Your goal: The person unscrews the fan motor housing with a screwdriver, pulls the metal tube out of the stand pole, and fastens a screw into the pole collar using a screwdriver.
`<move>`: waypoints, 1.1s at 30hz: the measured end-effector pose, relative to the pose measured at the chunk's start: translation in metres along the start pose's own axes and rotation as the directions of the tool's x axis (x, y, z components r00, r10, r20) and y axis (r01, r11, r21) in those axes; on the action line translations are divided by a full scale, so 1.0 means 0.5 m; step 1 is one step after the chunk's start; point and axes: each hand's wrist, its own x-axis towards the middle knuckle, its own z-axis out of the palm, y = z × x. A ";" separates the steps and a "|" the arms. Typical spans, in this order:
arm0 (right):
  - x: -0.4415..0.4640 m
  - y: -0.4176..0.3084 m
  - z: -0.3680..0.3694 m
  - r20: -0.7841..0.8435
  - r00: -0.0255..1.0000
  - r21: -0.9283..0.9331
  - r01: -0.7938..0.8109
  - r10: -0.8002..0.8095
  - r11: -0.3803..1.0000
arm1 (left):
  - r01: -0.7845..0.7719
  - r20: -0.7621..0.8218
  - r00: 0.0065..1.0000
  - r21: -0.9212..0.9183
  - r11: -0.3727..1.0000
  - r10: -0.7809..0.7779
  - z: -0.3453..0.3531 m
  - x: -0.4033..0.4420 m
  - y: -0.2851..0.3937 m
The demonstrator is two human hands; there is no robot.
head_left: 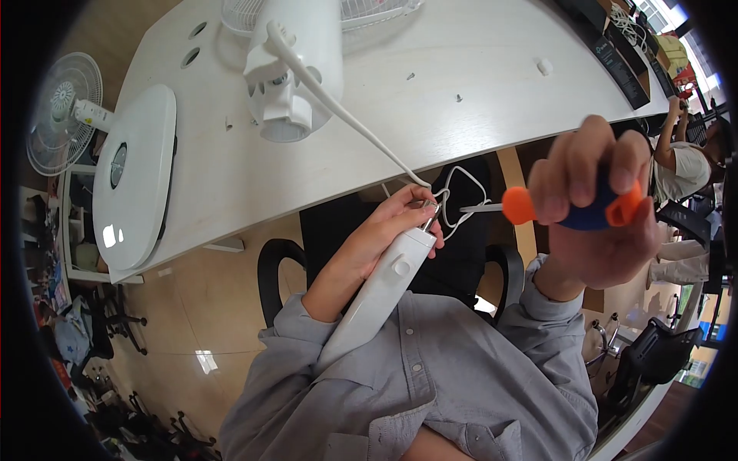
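Note:
My left hand [400, 223] is closed around the metal end of a long white fan part [382, 292], which leans against my shirt. A white cable [354, 119] runs from the fan body [296, 69] on the table down to this hand. My right hand [596, 203] grips a screwdriver with a blue and orange handle [519, 206]. Its shaft points left, toward the metal end, and its tip appears a little to the right of my left fingers. Loops of thin white cable hang near the tip.
On the white table [400, 100] lie a white fan base [138, 177], small screws [459, 98] and a small white piece [544, 67]. An open dark box [615, 61] is at the back right. Another fan [65, 111] stands at left, a person [684, 169] at right.

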 end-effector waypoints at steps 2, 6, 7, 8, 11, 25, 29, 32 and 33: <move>0.010 0.009 0.021 -0.011 1.000 0.002 -0.026 0.027 1.000 | 0.005 0.003 1.000 -0.014 1.000 -0.005 0.001 -0.001 0.003; 0.021 0.030 0.041 -0.032 0.999 -0.024 -0.042 0.041 0.999 | 0.011 -0.003 1.000 -0.034 0.999 -0.012 0.003 -0.003 0.005; 0.022 0.035 0.040 -0.033 0.998 -0.034 -0.048 0.047 0.998 | 0.012 0.001 1.000 -0.030 0.999 -0.012 0.005 -0.002 0.004; 0.023 0.039 0.039 -0.033 0.998 -0.045 -0.054 0.052 0.998 | 0.012 0.004 1.000 -0.029 1.000 -0.012 0.006 -0.002 0.005; 0.023 0.047 0.041 -0.039 0.996 -0.070 -0.088 0.086 0.994 | 0.020 0.003 1.000 -0.015 1.000 -0.020 0.008 -0.001 0.006; 0.023 0.063 0.046 -0.070 0.993 -0.083 -0.102 0.096 0.991 | 0.017 0.005 1.000 -0.013 1.000 -0.017 0.006 0.002 0.012; 0.025 0.065 0.044 -0.065 0.994 -0.078 -0.090 0.085 0.993 | 0.024 0.012 1.000 -0.003 1.000 -0.024 0.005 0.004 0.013; 0.025 0.068 0.042 -0.054 0.996 -0.088 -0.082 0.078 0.993 | 0.025 0.013 1.000 -0.022 0.999 -0.025 0.006 0.003 0.012; 0.025 0.068 0.042 -0.051 0.996 -0.095 -0.080 0.075 0.992 | 0.024 0.013 1.000 -0.034 0.999 -0.024 0.007 0.002 0.011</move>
